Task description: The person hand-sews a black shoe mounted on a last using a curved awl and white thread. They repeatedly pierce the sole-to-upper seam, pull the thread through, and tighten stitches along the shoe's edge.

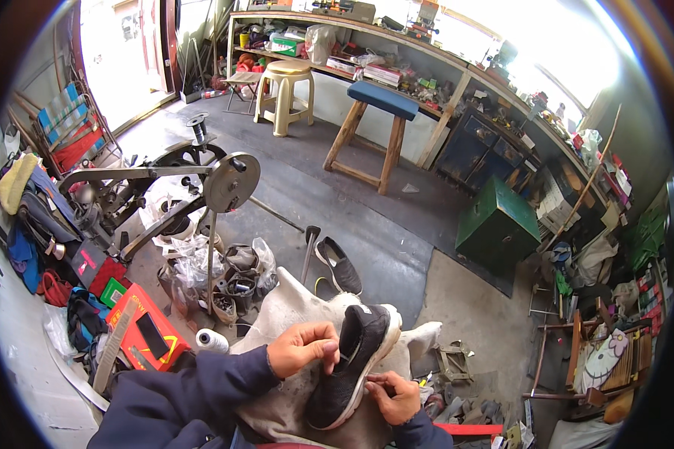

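A black slip-on shoe (331,391) with a white sole lies tilted on the pale cloth (277,318) over my lap, its opening up and its heel away from me. My left hand (303,349) is closed in a pinch beside the shoe's opening. Whatever its fingers hold is too small to make out. On the other side, my right hand (395,396) pinches close against the sole's edge. Anything between those fingertips is hidden. A second black shoe (340,265) rests on the floor just beyond the cloth.
A hand-cranked sewing machine (232,182) stands ahead on the left, above bags of small parts (240,288). Beside my left arm are a white thread spool (212,340) and a phone (152,334) on a red box (138,299). Farther off stand a blue-topped stool (383,99) and a green box (498,224).
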### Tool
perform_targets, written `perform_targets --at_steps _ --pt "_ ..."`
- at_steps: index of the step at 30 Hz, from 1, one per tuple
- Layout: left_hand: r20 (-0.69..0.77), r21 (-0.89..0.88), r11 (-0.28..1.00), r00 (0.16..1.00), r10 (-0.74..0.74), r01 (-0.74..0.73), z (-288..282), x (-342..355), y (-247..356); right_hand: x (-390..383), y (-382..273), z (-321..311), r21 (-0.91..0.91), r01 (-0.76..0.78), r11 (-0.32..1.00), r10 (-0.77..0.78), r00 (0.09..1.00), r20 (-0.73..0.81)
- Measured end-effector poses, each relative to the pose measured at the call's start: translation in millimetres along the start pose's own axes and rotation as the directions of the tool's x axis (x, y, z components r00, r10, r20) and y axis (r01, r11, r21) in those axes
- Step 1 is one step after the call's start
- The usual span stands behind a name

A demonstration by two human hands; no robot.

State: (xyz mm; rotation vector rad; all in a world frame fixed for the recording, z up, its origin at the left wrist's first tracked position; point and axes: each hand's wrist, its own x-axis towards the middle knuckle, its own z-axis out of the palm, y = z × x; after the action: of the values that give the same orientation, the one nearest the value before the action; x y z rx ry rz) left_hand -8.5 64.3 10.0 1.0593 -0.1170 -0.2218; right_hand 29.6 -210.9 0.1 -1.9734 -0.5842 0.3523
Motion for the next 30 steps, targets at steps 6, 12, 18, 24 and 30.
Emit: perform_targets --at_steps 6,12,18,24,30 --pt "0.082 0.729 0.683 0.996 -0.023 -0.044 -0.5 14.3 -6.8 1.2 -15.8 -1.5 -0.218 0.018 0.976 -0.02 1.0 -0.005" --pt "0.146 0.882 0.471 0.958 -0.245 -0.014 10.1 26.1 -10.9 2.6 -22.1 4.8 -0.368 0.037 0.929 -0.038 0.999 0.004" --pt "0.174 0.868 0.495 0.955 -0.242 -0.033 4.7 20.6 -14.5 5.2 -15.9 5.4 -0.116 -0.116 0.986 0.12 0.992 0.03" --pt "0.135 0.843 0.535 0.983 -0.126 -0.047 7.9 7.9 -17.7 12.4 -13.4 0.8 -0.236 -0.232 0.944 0.251 0.966 0.055" --pt "0.085 0.856 0.515 0.994 -0.066 -0.039 13.3 1.8 -22.9 18.5 -28.1 -3.5 -0.627 -0.178 0.758 0.229 0.973 0.0"
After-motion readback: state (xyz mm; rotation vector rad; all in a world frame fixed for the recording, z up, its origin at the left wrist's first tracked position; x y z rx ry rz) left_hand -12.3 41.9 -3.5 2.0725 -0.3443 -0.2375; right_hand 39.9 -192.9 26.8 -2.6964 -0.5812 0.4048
